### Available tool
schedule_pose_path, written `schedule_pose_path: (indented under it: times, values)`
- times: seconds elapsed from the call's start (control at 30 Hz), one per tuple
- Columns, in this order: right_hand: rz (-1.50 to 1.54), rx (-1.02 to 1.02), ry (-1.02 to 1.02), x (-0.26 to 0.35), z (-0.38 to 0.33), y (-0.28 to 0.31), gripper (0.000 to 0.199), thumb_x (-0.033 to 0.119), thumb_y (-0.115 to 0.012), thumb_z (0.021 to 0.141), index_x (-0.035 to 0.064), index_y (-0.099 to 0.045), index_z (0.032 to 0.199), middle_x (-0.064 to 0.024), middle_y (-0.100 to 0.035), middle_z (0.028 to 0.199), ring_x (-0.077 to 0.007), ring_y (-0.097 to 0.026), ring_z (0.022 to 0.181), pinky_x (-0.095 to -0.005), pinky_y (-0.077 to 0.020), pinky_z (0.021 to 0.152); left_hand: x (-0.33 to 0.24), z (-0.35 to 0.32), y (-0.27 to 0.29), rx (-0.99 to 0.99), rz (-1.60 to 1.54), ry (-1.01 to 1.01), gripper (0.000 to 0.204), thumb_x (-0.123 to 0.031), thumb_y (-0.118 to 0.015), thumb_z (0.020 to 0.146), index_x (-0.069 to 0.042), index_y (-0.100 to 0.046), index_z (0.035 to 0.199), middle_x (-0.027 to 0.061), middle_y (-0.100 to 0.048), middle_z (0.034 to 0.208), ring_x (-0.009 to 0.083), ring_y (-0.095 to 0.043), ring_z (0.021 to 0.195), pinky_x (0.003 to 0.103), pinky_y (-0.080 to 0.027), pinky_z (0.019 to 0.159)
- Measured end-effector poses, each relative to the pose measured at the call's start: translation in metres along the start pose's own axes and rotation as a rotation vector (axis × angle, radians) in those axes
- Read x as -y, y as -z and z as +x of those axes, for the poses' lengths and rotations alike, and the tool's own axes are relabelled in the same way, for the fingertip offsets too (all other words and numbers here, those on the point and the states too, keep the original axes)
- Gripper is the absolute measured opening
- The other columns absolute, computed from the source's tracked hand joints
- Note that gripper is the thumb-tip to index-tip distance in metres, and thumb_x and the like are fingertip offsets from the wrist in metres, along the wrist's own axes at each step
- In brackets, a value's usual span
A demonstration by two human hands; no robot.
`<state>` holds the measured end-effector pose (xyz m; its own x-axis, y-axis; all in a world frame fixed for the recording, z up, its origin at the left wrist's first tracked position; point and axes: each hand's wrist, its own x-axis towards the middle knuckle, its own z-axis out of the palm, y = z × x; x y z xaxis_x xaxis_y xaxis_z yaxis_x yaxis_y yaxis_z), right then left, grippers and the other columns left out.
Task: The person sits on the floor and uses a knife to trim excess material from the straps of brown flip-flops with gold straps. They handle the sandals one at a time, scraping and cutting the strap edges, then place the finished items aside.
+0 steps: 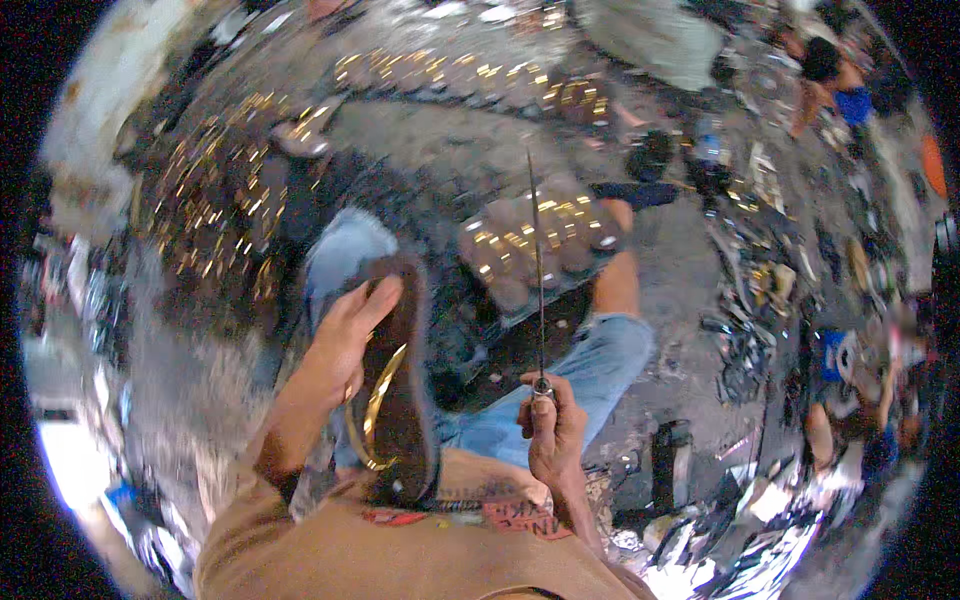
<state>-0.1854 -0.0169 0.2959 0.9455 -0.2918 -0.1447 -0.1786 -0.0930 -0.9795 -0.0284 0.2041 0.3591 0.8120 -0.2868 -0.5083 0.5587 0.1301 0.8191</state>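
Observation:
My left hand (340, 335) is closed around a long dark brown sandal (405, 340), its thumb pressed on the upper part of the sole. The sandal stands on end against my lap, with a shiny gold strap (376, 405) bowing out along its left side. To the right, my right hand (558, 428) grips the lower end of a long, thin, dark rod-like tool (540, 290); its exact kind is unclear. The tool points away from me, apart from the sandal. Beyond it lies a cluster of brown sandals with gold straps (535, 240).
Many gold-strapped sandals (220, 190) cover the ground at far left, and another row (440, 72) runs across the back. Scraps and tools (755, 290) litter the right side. Other people (835, 85) sit at far right. My jeans-clad legs (600, 365) frame the middle.

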Motion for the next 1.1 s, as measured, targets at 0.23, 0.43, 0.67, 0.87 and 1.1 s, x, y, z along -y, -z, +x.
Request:
schedule_pose_path:
  times: [0.23,0.43,0.67,0.87,1.1]
  values:
    - [-0.505,0.219,-0.185,-0.046,-0.062,-0.014,0.028,0.032,-0.055,0.1,0.0064,-0.057,0.111,-0.0259,-0.064,0.078,-0.0499,-0.064,0.076,-0.0536,-0.0477,0.065,0.003,0.007,0.012,0.054,-0.035,0.029,0.044,-0.042,-0.065,0.097,-0.005,-0.06,0.121,0.0028,-0.069,0.099,0.0104,-0.066,0.082,0.026,-0.055,0.072]
    - [-0.611,0.25,-0.188,-0.045,-0.057,-0.005,0.026,0.03,-0.06,0.097,0.0076,-0.058,0.11,-0.0225,-0.063,0.072,-0.047,-0.064,0.069,-0.0507,-0.0483,0.06,0.01,0.011,0.017,0.023,-0.041,0.051,0.046,-0.04,-0.066,0.097,-0.004,-0.058,0.123,0.0041,-0.069,0.102,0.0111,-0.066,0.085,0.027,-0.055,0.074]
    - [-0.68,0.349,0.034,0.004,0.072,-0.014,0.035,0.042,-0.056,0.099,0.0077,-0.058,0.108,-0.0215,-0.065,0.075,-0.0448,-0.065,0.072,-0.0528,-0.0474,0.061,-0.002,0.017,0.017,0.086,0.193,0.062,0.041,-0.035,-0.065,0.099,-0.003,-0.059,0.123,0.0049,-0.069,0.106,0.0117,-0.065,0.093,0.029,-0.054,0.081]
    - [-0.707,0.718,-0.025,0.075,0.148,-0.009,0.045,0.047,-0.046,0.102,0.0042,-0.061,0.107,-0.0232,-0.066,0.077,-0.0482,-0.064,0.077,-0.0556,-0.0504,0.07,-0.005,0.02,0.02,0.069,0.235,0.073,0.042,-0.034,-0.064,0.1,-0.001,-0.059,0.125,0.0058,-0.069,0.111,0.0126,-0.064,0.097,0.029,-0.053,0.086]
    - [-0.196,0.27,0.331,-0.014,0.204,-0.045,0.046,0.045,-0.042,0.106,0.0048,-0.058,0.092,-0.0031,-0.051,0.069,-0.0173,-0.047,0.053,-0.0341,-0.0369,0.048,-0.019,0.029,0.002,-0.012,-0.088,-0.079,0.042,-0.03,-0.064,0.099,-0.005,-0.057,0.132,0.0046,-0.067,0.118,0.0165,-0.065,0.103,0.034,-0.052,0.091]
